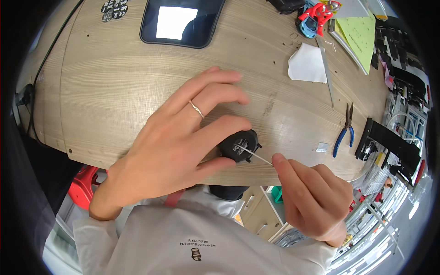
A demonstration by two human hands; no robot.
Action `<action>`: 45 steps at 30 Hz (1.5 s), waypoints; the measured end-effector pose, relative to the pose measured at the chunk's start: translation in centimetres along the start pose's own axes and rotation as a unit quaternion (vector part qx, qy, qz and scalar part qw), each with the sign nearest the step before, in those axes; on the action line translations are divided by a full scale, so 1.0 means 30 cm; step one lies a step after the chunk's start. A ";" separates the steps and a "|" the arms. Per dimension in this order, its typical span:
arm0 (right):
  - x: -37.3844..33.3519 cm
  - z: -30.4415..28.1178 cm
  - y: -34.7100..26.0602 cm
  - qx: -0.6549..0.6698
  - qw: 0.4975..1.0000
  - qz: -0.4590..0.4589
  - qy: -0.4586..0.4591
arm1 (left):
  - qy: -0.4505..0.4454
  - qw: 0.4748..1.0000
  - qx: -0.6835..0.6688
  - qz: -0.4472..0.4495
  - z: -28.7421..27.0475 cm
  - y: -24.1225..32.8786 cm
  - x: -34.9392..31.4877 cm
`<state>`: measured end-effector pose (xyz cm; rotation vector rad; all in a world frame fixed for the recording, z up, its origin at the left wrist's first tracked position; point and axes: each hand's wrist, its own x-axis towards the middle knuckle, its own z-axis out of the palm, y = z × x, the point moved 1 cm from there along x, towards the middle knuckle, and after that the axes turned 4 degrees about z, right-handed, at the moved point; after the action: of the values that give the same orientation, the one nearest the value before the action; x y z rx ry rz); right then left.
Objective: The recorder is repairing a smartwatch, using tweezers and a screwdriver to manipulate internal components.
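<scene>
A small black round part (236, 150), with short tabs along its right edge and a light printed mark on top, sits near the front edge of the table. The thumb and index finger of my left hand (167, 142) hold it from either side. The other left fingers are spread above the tabletop. In my right hand (314, 195), the fingers close around a thin white stick (256, 155). Its far end reaches the top of the black part; whether that end is tipped with anything is too small to tell.
A dark tablet-like device (213, 27) with a lit white patch lies at the back. To the right are a white paper scrap (306, 64), tweezers (326, 73), blue-handled pliers (343, 133), a small silver piece (321, 147) and a yellow-green notepad (357, 41). A red-and-blue toy (314, 20) stands behind.
</scene>
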<state>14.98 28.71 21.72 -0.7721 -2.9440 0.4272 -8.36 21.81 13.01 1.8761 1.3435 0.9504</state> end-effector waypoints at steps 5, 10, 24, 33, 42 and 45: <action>0.013 0.001 -0.029 -0.060 0.998 -0.024 -0.027 | 0.033 0.999 0.025 0.003 0.016 -0.003 -0.004; -0.008 0.013 -0.038 -0.085 0.996 -0.009 -0.030 | 0.055 0.998 0.018 0.015 0.035 -0.013 -0.004; 0.006 0.018 -0.036 -0.110 0.992 -0.059 -0.001 | 0.083 0.996 -0.001 0.033 0.046 -0.025 -0.016; 0.017 0.011 -0.049 -0.139 0.987 -0.081 -0.011 | 0.088 0.996 0.011 0.033 0.047 -0.020 -0.014; 0.055 -0.036 -0.106 -0.182 0.979 -0.034 -0.086 | 0.092 0.995 0.023 0.041 0.052 -0.026 -0.016; 0.069 -0.045 -0.124 -0.209 0.972 -0.036 -0.098 | 0.093 0.994 0.027 0.046 0.055 -0.029 -0.015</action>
<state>11.59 26.95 24.05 -0.6854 -3.2852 -0.1395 -7.49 21.47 11.32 1.9431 1.4131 1.1704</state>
